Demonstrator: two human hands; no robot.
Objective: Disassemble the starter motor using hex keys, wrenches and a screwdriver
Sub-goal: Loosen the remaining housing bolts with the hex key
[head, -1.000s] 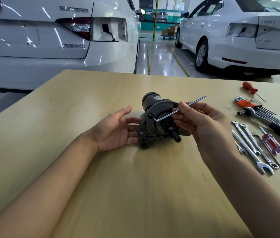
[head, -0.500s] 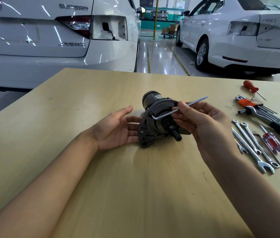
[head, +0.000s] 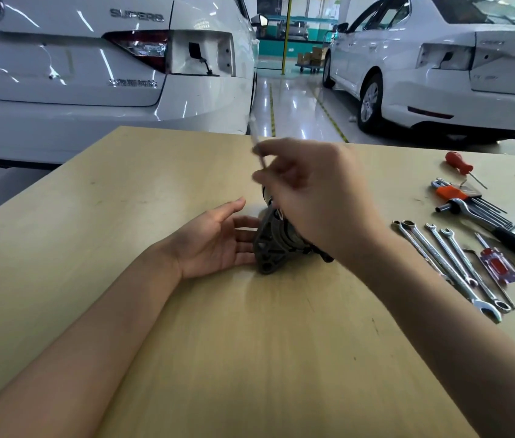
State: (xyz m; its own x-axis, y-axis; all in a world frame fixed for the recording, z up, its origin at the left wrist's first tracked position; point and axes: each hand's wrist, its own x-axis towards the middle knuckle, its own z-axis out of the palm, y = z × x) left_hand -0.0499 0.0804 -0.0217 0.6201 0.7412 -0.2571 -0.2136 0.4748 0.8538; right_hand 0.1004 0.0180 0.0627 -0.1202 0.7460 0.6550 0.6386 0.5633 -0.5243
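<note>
- The dark grey cast-metal starter motor (head: 276, 245) lies on its side just below the middle of the frame, on the pale wooden table (head: 250, 358), mounting flange towards me, so its end-face fasteners are within reach.
- My left hand (head: 215, 240) lies palm-up at centre-left, fingers straight and relaxed, their tips against the flange; I judge it is there to stop the housing from rolling as I turn.
- My right hand (head: 316, 197), raised above the motor at upper centre and blurred, pinches the thin silver L-shaped hex key (head: 257, 150) between thumb and curled fingers. The long arm points up and left; whether the short end sits in a bolt head is hidden behind my hand.
- My right forearm crosses from lower right, wrist bent over the motor.
- The silver combination wrenches (head: 449, 260) and the clear red-handled screwdriver (head: 498, 263) lie at centre-right of the frame, set out within my right hand's reach.
</note>
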